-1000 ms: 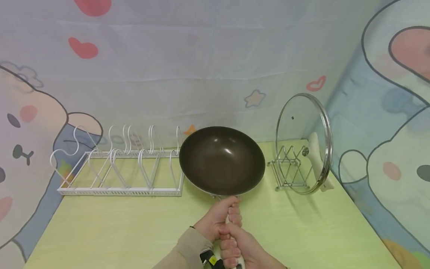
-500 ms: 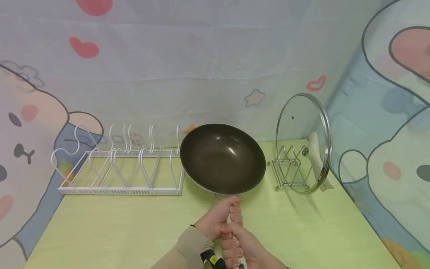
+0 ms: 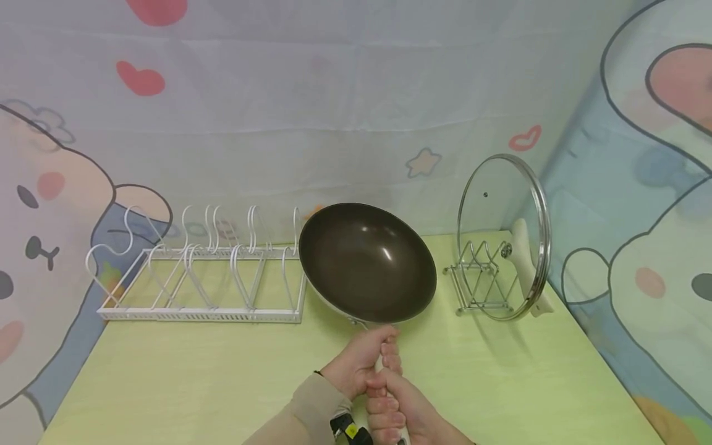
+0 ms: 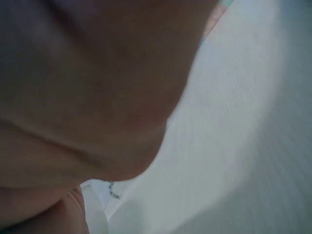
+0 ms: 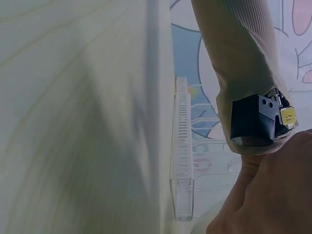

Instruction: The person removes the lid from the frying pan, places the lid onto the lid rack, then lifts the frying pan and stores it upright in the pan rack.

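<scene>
A wok (image 3: 367, 262) with a dark brown inside is held over the table in the middle of the head view, its rim tilted down toward the right. My left hand (image 3: 361, 361) grips its pale handle close to the pan. Just behind it my right hand (image 3: 397, 408) grips the same handle nearer its end, the thumb against the left hand. Most of the handle is hidden under the fingers. In the left wrist view the hand (image 4: 97, 97) fills much of the frame. The right wrist view has the other sleeve (image 5: 243, 63) with its black wrist camera mount.
To the wok's left stands a white wire rack (image 3: 200, 315) with several upright loops. On the right a glass lid (image 3: 500, 185) with a metal rim and pale handle leans upright in a small chrome rack (image 3: 484, 306). A printed cloth (image 3: 356, 93) hangs behind the table (image 3: 211, 377).
The wok has tilted a little more, its left rim rising and its right side dipping. Both hands keep their grip on the handle.
</scene>
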A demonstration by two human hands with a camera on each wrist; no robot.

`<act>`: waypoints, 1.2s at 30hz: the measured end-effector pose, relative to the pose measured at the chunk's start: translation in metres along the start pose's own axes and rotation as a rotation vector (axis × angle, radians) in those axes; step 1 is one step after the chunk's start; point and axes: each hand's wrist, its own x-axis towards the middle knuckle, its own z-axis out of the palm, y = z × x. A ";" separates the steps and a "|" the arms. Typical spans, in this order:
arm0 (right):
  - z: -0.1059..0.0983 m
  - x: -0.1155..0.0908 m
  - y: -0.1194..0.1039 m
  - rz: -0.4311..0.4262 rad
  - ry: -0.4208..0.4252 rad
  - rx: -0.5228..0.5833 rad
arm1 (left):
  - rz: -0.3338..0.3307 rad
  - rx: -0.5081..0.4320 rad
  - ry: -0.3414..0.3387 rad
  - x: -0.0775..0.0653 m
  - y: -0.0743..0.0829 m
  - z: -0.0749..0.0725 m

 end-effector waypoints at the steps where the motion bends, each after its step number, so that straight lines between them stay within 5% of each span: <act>1: 0.000 0.000 0.000 -0.003 -0.012 -0.003 | 0.001 0.000 0.001 -0.001 0.001 0.000; 36: -0.006 0.005 0.001 -0.028 -0.264 0.067 | 0.109 0.110 0.132 -0.011 0.008 0.009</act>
